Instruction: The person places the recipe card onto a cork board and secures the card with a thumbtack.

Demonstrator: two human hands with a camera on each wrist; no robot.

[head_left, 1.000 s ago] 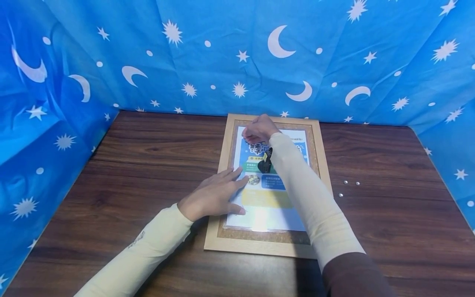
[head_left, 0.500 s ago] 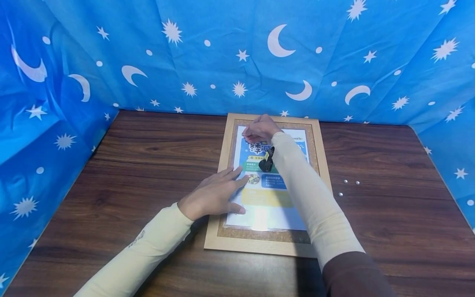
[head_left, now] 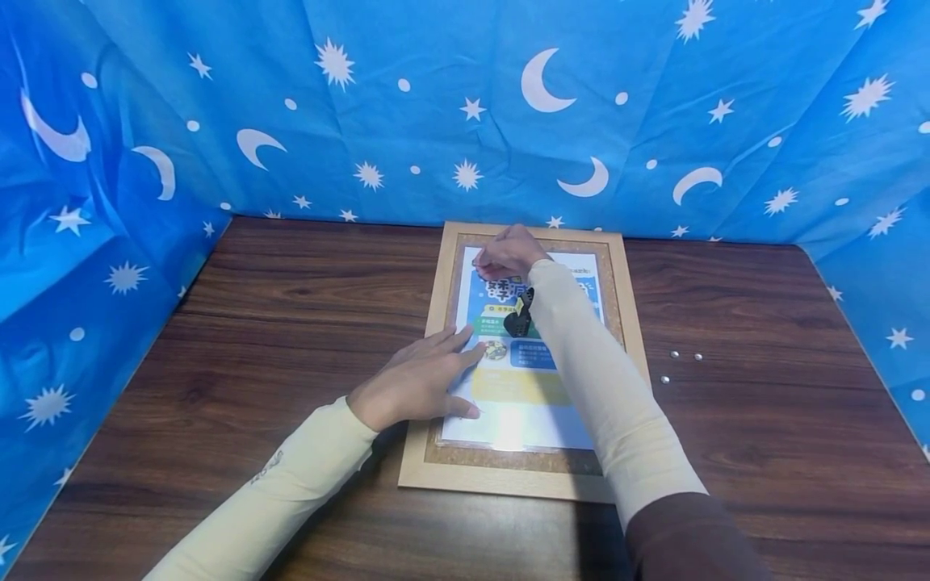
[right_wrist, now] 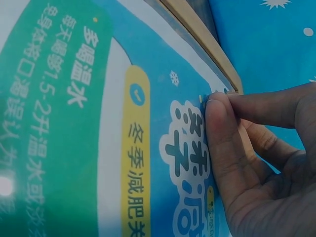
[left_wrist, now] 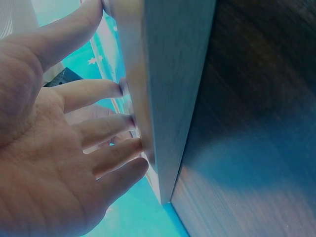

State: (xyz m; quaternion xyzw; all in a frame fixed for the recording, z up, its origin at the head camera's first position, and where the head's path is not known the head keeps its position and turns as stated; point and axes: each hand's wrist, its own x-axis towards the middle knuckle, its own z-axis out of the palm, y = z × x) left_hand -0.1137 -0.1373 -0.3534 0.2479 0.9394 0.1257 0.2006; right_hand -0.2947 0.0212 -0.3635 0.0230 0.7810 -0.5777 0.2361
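Observation:
A wood-framed cork board point(head_left: 508, 478) lies flat, bearing a glossy printed poster point(head_left: 472, 432) in blue, green and yellow. My left hand point(head_left: 417, 379) has its fingers spread, fingertips resting on the poster's left edge; the left wrist view shows the palm point(left_wrist: 49, 163) beside the frame's side. At the poster's upper left corner, my right hand point(head_left: 508, 252) bends down at the wrist. In the right wrist view, its thumb point(right_wrist: 222, 128) and index finger pinch together at the corner, on what seems a thumbtack, almost wholly hidden by the fingertips.
Three small silver thumbtacks point(head_left: 665, 379) lie on the dark wooden table point(head_left: 763, 420), right of the board. A blue curtain point(head_left: 436, 121) with white stars and moons stands behind the table and along its sides. A black wrist camera point(head_left: 517, 316) hangs under my right wrist.

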